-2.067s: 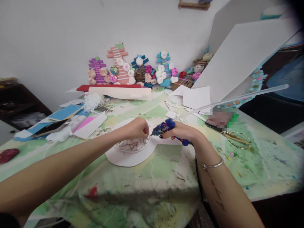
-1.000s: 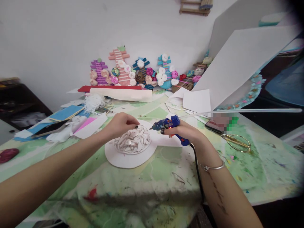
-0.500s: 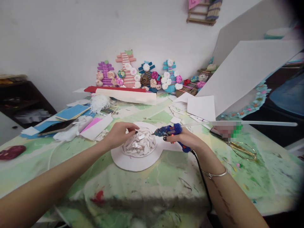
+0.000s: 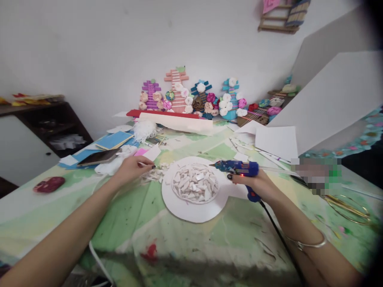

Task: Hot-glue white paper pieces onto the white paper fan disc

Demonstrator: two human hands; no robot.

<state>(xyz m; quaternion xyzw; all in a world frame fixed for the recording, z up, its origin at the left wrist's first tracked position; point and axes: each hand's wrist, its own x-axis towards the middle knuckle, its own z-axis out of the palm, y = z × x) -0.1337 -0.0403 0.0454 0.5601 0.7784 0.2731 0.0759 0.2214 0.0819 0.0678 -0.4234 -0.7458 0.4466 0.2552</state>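
A white paper disc (image 4: 194, 209) lies on the green table, with a round mound of small white petal pieces (image 4: 195, 183) glued on its middle. My right hand (image 4: 257, 184) grips a blue glue gun (image 4: 239, 168) just right of the disc, its nozzle pointing left over the disc's edge. A black cord (image 4: 278, 235) runs from the gun along my forearm. My left hand (image 4: 131, 169) is left of the disc, its fingers pinched over a heap of loose white pieces (image 4: 154, 174). What the fingers hold is too small to name.
Paper flower crafts (image 4: 194, 97) line the wall behind a rolled red and cream sheet (image 4: 179, 119). Blue and pink card scraps (image 4: 110, 145) lie at left, white sheets (image 4: 277, 141) and gold scissors (image 4: 347, 203) at right. A large white board (image 4: 335, 95) leans at right.
My left hand has left the petal mound and moved left to the loose pieces. The glue gun has drawn back to the right of the disc. The view has swung left.
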